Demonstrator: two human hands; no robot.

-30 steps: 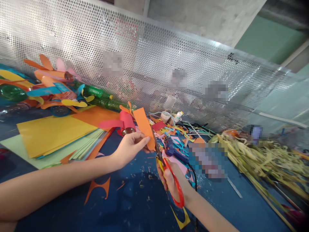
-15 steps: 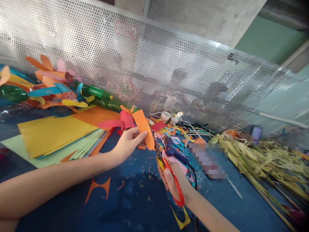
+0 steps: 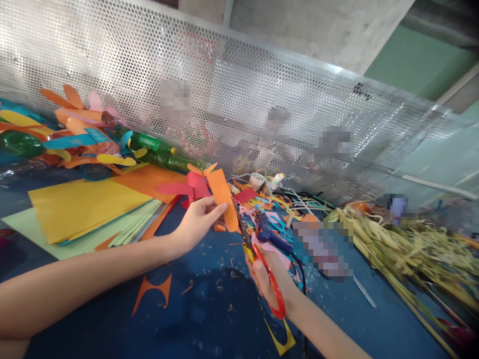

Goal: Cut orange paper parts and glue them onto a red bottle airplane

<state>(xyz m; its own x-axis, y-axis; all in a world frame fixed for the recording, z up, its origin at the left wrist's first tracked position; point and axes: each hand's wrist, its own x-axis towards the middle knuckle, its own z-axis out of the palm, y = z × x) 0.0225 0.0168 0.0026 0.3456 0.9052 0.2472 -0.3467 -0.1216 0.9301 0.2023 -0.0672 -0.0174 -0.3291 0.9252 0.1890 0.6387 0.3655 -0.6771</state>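
Note:
Between the thumb and fingers of my left hand [image 3: 200, 219] is an orange paper strip [image 3: 220, 189], its near end rounded. My right hand [image 3: 267, 274] grips a pair of scissors [image 3: 275, 286] by red handles, with some yellow showing at the grip. The dark blades lie along the strip's right edge; I cannot tell how far apart they are. Just behind my left hand lies a red paper-wrapped model plane [image 3: 198, 185] with an orange propeller. An orange offcut [image 3: 157, 288] and a yellow offcut [image 3: 282, 341] lie on the blue table.
Stacked coloured paper [image 3: 86, 204] lies on the left, below finished bottle planes [image 3: 90, 134]. Paper scraps and a blue glue gun [image 3: 275, 237] with a black cable are right of centre. Dry plant strips [image 3: 396, 249] spread at the far right. A perforated panel [image 3: 239, 89] stands behind.
The orange strip has shifted slightly and its near end looks rounder. A small orange bit shows below my left fingers. The propeller on the red plane has turned. My right hand has barely moved.

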